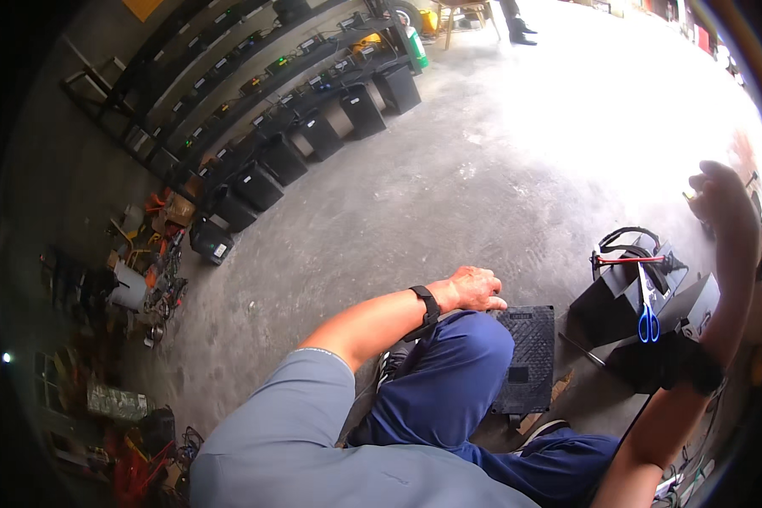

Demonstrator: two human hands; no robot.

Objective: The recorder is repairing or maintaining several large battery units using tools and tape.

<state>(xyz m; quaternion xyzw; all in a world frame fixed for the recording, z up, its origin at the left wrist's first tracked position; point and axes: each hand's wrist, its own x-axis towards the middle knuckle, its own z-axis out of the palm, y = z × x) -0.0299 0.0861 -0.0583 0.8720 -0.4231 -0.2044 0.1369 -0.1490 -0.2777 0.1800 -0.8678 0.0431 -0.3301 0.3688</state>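
My left hand (476, 288) rests palm down on my left knee, at the near edge of a black textured plastic panel (527, 356) lying on the floor; its fingers are loosely curled and hold nothing. My right hand (720, 196) is raised at the far right with fingers closed around something small; what it is cannot be made out. Below that arm stand black battery boxes (631, 292), with blue-handled scissors (648, 309) and a red-handled tool (631, 261) lying on top. A black band is on each wrist.
Rows of black batteries and chargers (313, 127) line the shelves and floor at the back left. Tools, wires and clutter (144, 279) are piled along the left wall. Bare concrete floor (499, 161) stretches ahead. A person's feet (521, 34) and a wooden stool stand far off.
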